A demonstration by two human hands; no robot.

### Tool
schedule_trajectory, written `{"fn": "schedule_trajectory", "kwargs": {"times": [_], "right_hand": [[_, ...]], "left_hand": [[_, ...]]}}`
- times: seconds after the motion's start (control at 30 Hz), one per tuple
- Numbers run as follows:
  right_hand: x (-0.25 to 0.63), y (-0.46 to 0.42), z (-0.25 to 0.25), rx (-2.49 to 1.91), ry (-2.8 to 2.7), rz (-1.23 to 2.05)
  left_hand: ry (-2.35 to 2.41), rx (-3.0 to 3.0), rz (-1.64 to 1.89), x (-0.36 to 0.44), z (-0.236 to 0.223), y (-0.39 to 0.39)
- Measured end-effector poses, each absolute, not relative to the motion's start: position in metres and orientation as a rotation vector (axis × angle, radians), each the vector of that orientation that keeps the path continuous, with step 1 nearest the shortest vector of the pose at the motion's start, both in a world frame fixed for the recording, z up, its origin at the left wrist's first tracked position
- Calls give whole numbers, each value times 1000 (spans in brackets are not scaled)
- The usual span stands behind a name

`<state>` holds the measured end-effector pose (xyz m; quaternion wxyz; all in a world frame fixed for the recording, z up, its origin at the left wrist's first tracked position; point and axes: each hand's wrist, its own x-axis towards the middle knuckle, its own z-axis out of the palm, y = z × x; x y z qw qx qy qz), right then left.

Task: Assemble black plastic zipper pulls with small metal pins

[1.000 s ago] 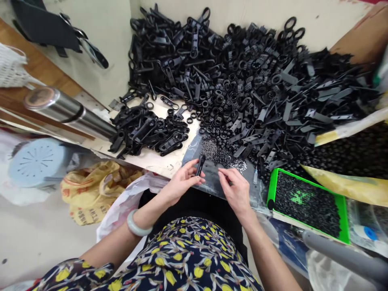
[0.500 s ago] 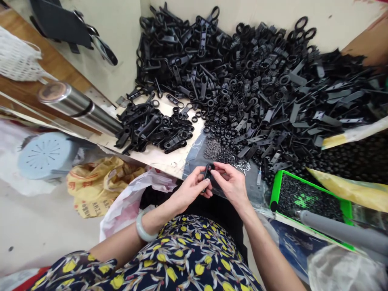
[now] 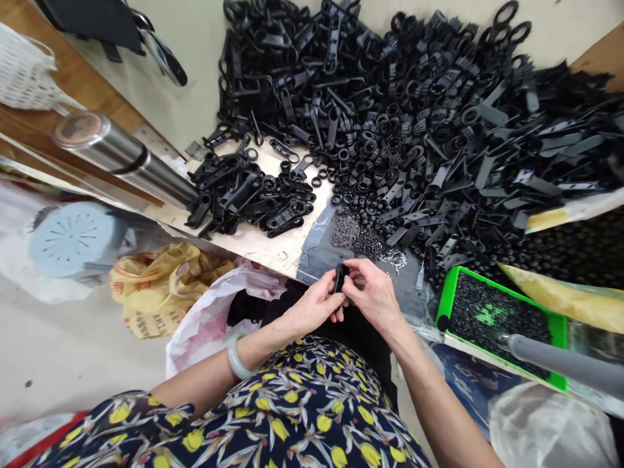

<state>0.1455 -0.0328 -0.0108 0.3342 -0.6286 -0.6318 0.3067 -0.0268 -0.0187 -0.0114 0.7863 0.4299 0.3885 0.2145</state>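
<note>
My left hand (image 3: pixel 316 302) is closed around a narrow black plastic part (image 3: pixel 340 278), holding it up at the table's front edge. Against the part's upper end press the bent fingers of my right hand (image 3: pixel 373 291); whether a small piece sits between them is hidden. Just beyond the hands, a dark mat (image 3: pixel 319 253) carries small grey pieces (image 3: pixel 345 231), black beads (image 3: pixel 368 246) and thin silver pins (image 3: pixel 396 259). A pile of similar black parts (image 3: pixel 248 195) lies to the left on the pale board.
A large heap of loose black parts (image 3: pixel 380 123) fills the back. On the right stands a green tray (image 3: pixel 451 292) of tiny black pieces, with a grey bar (image 3: pixel 560 361) across it. A steel flask (image 3: pixel 131 156) leans at left, above a blue stool (image 3: pixel 73 240).
My right hand has come left from above the mat to the black part and now touches it. My left hand has kept hold of the part. The camera view has shifted slightly.
</note>
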Motion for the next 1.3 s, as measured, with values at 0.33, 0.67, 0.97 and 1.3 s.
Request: {"fn": "schedule_trajectory", "kwargs": {"times": [0.33, 0.67, 0.97, 1.3], "right_hand": [[152, -33, -11, -1664, -1680, 835], [175, -33, -9, -1638, -1449, 1008], [176, -35, -9, -1689, -1554, 887], [178, -40, -2, -1665, -1641, 764]], "left_hand": [[803, 762, 405, -28, -3, -14], [781, 589, 409, -35, -1, -2], [877, 648, 435, -34, -1, -2], [903, 636, 419, -34, 3, -3]]}}
